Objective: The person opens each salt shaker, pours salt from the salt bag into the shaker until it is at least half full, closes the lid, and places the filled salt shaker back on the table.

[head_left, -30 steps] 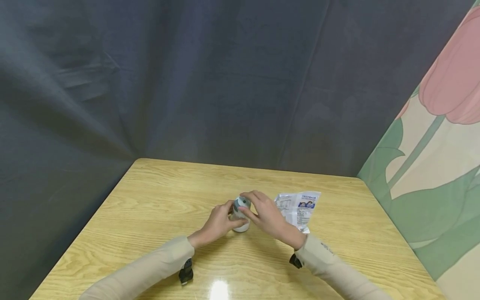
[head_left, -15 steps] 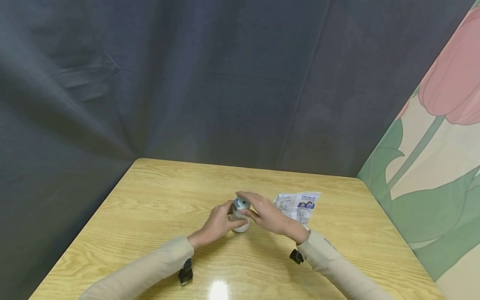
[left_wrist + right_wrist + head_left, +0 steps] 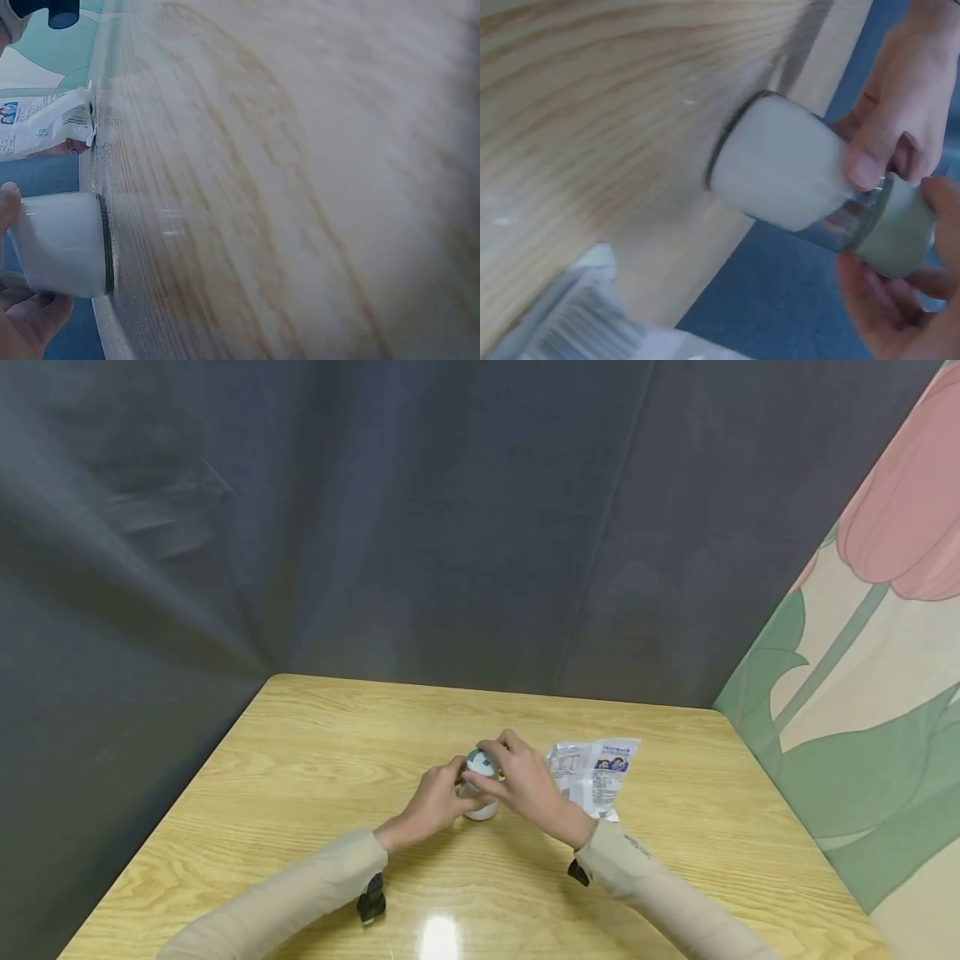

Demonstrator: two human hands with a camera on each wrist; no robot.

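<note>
A clear jar (image 3: 776, 161) filled partway with a white substance stands upright on the wooden table, capped by a pale green lid (image 3: 900, 232). My left hand (image 3: 432, 800) grips the jar's body from the left side. From the right, my right hand (image 3: 528, 787) pinches the lid between thumb and fingers. In the right wrist view the lid sits on the jar's neck; whether it is loose I cannot tell. The left wrist view shows the jar's white lower part and its base on the tabletop.
Just right of the jar lies a white printed plastic packet (image 3: 592, 768), partly behind my right hand in the head view. The wooden table (image 3: 337, 727) ends at a dark curtain (image 3: 450, 527) behind and a flower-patterned curtain (image 3: 885, 735) on the right.
My right hand has shifted and turned slightly around the lid, its thumb now lying across the lid's near side. My left hand stays in place on the jar.
</note>
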